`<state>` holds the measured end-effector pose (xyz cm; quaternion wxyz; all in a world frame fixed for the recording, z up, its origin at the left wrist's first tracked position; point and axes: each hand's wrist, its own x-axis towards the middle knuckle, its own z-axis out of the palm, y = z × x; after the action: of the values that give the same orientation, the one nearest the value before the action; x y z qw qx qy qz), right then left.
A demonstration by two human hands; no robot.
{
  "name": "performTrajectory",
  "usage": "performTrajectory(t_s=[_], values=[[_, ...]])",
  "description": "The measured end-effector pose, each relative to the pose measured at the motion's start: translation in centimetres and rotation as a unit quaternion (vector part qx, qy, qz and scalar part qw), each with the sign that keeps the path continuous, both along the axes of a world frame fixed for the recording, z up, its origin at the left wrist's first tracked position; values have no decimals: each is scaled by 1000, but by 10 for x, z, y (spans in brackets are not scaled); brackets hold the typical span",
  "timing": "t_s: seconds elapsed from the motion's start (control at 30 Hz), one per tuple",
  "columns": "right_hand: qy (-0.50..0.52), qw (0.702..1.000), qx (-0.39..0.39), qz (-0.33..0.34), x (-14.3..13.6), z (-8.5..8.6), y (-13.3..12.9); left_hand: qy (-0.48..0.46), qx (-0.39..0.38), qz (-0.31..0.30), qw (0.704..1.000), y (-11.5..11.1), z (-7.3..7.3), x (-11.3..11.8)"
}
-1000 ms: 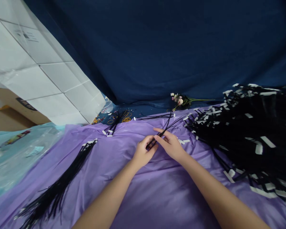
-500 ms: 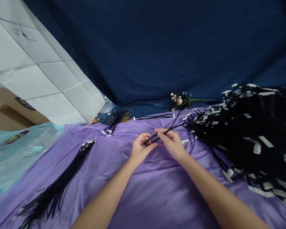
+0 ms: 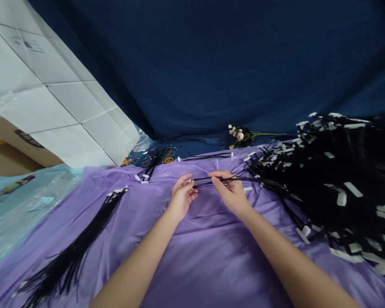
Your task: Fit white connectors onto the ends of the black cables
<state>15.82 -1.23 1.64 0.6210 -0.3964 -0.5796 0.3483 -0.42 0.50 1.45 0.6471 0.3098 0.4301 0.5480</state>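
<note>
Between my hands stretch several thin black cords (image 3: pixel 202 182), roughly level above the purple cloth (image 3: pixel 192 239). My left hand (image 3: pixel 182 194) pinches their left ends between thumb and fingers. Further along, my right hand (image 3: pixel 231 190) is closed on the same cords, thumb on top. Past my right hand they run toward a big heap of black cords (image 3: pixel 311 171) with white tags, where they merge from view. Left of my hands lies a neat bundle of black cords (image 3: pixel 83 239) with pale tips.
At the cloth's far edge are a few tagged cords (image 3: pixel 208 157) and another small group (image 3: pixel 152 169). Artificial flowers (image 3: pixel 240 136) lie before a dark blue curtain (image 3: pixel 227 68). White boxes (image 3: pixel 60 107) and clear plastic (image 3: pixel 25 218) are at the left.
The cords between my hands have gone from slanted to nearly level. My left hand has shifted slightly left and turned, its thumb now pressing on the cord ends.
</note>
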Motion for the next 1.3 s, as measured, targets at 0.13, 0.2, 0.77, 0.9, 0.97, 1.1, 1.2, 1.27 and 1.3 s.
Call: performTrajectory(t_s=[0.13, 0.2, 0.77, 0.9, 0.97, 1.1, 1.2, 1.27, 1.3], values=[[-175, 976, 125, 36, -4, 5, -13, -32, -12, 41, 999, 4, -1, -2], [-240, 957, 150, 61, -7, 6, -19, -35, -11, 54, 998, 6, -1, -3], [-377, 899, 192, 112, -31, 3, -38, 8, -17, 57, 998, 12, -5, -6], [-406, 880, 221, 108, -33, 2, -38, 18, -13, 56, 998, 12, -4, -5], [-435, 865, 227, 105, -33, 3, -38, 17, -6, 51, 999, 12, -3, -4], [-494, 827, 250, 98, -32, 5, -38, 23, 17, 39, 999, 9, -4, -4], [-525, 800, 271, 100, -32, 3, -38, 31, 30, 28, 999, 8, -5, -4], [-532, 792, 282, 101, -32, -1, -39, 37, 32, 19, 999, 9, -6, -5], [-529, 793, 285, 102, -32, -2, -39, 42, 31, 15, 999, 9, -6, -5]])
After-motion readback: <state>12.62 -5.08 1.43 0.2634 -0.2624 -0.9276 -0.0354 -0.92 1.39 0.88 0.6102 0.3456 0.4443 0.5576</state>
